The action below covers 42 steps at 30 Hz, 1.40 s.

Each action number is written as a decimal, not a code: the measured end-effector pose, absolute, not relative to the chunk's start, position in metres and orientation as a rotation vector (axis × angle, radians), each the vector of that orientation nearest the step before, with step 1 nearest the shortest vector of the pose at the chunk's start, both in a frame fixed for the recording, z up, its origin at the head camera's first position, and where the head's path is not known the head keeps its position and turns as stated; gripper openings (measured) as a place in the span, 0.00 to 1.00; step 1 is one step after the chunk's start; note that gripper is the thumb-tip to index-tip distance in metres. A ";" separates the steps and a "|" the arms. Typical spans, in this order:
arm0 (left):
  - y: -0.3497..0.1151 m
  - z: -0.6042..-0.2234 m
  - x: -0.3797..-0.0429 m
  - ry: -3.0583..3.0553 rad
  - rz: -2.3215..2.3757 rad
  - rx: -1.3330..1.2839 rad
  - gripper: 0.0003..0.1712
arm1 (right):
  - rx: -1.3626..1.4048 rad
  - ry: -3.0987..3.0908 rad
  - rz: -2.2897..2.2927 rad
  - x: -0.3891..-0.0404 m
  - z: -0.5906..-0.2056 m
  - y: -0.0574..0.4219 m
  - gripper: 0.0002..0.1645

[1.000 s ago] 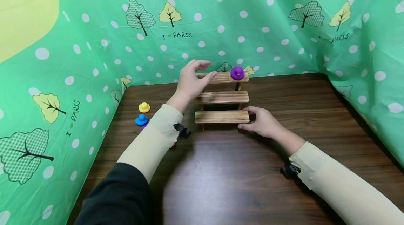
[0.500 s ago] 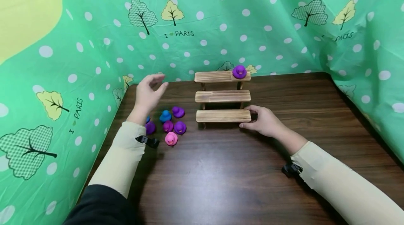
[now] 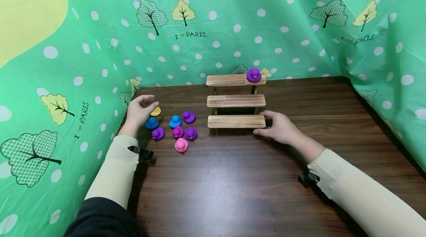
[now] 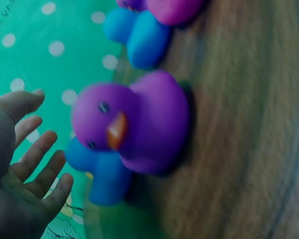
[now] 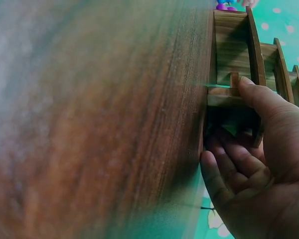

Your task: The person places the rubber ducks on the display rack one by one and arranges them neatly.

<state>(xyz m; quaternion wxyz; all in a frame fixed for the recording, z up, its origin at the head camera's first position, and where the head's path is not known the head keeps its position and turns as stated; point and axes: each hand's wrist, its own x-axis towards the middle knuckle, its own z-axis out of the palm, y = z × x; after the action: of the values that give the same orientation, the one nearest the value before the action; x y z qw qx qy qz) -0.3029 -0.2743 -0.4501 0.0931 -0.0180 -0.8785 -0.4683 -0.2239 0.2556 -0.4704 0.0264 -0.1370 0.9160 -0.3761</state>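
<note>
My left hand (image 3: 137,114), fingers spread and holding nothing, hovers at the left beside a yellow rubber duck (image 3: 155,111) that it partly covers in the head view. Just below lie a blue duck (image 3: 151,123) and a purple duck (image 3: 158,133); the left wrist view shows this purple duck (image 4: 134,122) large, close to the open fingers. At the three-tier wooden shelf (image 3: 236,121), my right hand (image 3: 279,128) grips the right end of the lowest tier. Its thumb (image 5: 254,94) presses the front while the other fingers curl underneath. A purple duck (image 3: 253,75) sits on the top tier's right end.
Between left hand and shelf stands a loose group: a blue duck (image 3: 175,121), two purple ducks (image 3: 189,117), a magenta duck (image 3: 178,132) and a pink duck (image 3: 181,145). A green dotted cloth (image 3: 233,26) walls the dark wooden table (image 3: 233,185) at the back and sides.
My left hand has withdrawn from the top tier, moving left and down to the yellow duck, uncovering the duck group. The right hand keeps its grip on the shelf.
</note>
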 end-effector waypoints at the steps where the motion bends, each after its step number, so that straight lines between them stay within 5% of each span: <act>1: -0.277 -0.454 -0.304 -2.626 -1.386 -0.055 0.28 | -0.424 2.833 -1.160 -0.224 -0.470 0.256 0.41; 24: -0.282 -0.476 -0.310 -2.762 -1.125 0.190 0.20 | -0.423 2.851 -1.142 -0.225 -0.470 0.255 0.41; 42: -0.270 -0.467 -0.310 -2.632 -1.220 0.086 0.18 | -0.442 2.855 -1.153 -0.226 -0.471 0.256 0.41</act>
<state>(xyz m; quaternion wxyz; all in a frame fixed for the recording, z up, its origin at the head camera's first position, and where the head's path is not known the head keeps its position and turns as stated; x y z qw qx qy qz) -0.3099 -0.2696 -0.4672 0.1193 0.0295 -0.9004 -0.4173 -0.2257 0.2559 -0.4708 0.0155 -0.1420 0.9177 -0.3706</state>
